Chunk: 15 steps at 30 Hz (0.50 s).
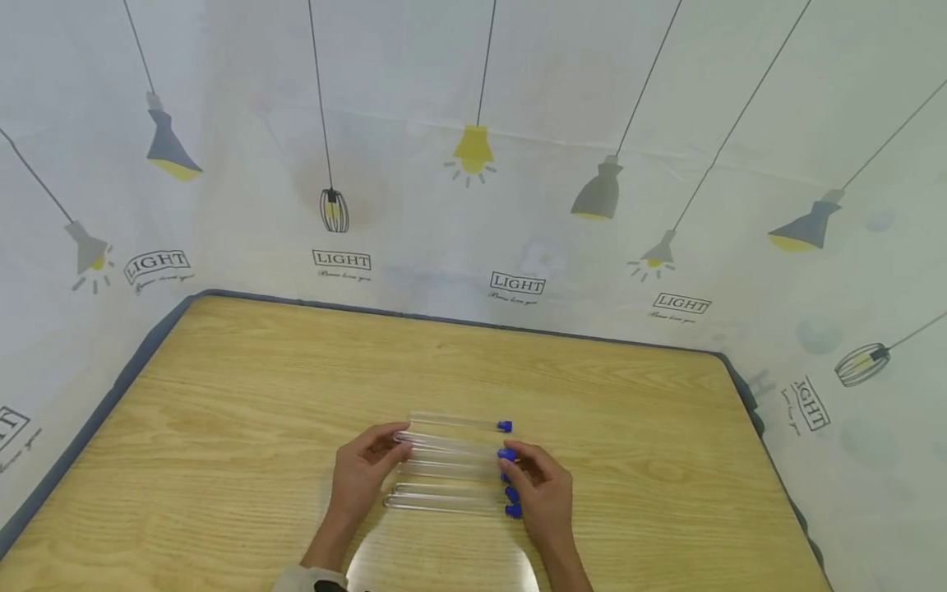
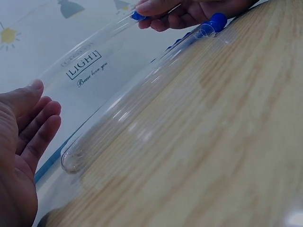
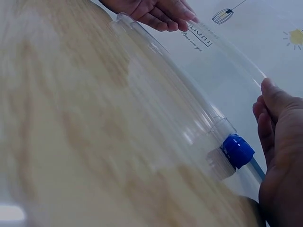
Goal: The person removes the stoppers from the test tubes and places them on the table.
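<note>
Between my hands, a clear test tube with a blue cap is held lifted off the table. My left hand pinches its rounded end between thumb and fingers. At the capped end, my right hand grips the tube with thumb and fingertips, partly covering the cap. Several more capped tubes lie side by side on the wood, caps to the right. One far tube lies beyond the hands; near tubes lie closer to me. The right wrist view shows the nearest tube's blue cap up close.
The wooden table has a dark blue edge. Behind and beside it hangs a pale cloth printed with lamps and the word LIGHT. A bright light reflection lies on the tabletop near me.
</note>
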Available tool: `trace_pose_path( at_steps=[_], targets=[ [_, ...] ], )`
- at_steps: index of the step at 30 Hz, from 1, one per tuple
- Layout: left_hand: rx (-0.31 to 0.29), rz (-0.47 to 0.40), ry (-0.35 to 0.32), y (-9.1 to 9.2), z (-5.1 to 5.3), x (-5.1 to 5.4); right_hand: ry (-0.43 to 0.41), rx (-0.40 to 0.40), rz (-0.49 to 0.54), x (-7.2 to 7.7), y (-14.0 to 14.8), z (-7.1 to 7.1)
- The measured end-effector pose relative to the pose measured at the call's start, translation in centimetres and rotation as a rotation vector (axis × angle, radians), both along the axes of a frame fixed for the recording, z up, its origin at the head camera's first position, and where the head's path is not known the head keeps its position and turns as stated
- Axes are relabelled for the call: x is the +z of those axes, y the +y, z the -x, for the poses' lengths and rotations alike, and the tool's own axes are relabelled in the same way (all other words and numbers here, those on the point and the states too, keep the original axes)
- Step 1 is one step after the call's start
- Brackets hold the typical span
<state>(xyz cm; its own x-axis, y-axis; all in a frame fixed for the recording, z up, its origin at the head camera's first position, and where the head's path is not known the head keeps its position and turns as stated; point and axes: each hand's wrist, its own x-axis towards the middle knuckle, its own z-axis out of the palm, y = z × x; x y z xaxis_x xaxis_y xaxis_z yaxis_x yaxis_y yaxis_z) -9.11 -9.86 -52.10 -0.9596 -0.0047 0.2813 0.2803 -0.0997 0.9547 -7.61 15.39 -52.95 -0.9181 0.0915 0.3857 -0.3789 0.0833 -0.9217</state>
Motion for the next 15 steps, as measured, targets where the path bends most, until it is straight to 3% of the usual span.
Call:
trace_pose_path(
  at_steps=[4,7,15],
  targets=[
    [-0.007,0.049,0.025,0.0,-0.3,1.1,-0.002,-0.043,-0.028,1.1,-0.3,-0.3],
    [-0.026,0.058,0.036,0.0,-0.4,1.1,0.01,-0.067,-0.03,1.4,-0.3,-0.4],
    [-0.052,0.024,0.056,-0.2,0.5,-1.4,0.027,-0.096,-0.021,1.4,-0.3,-0.5]
  ],
)
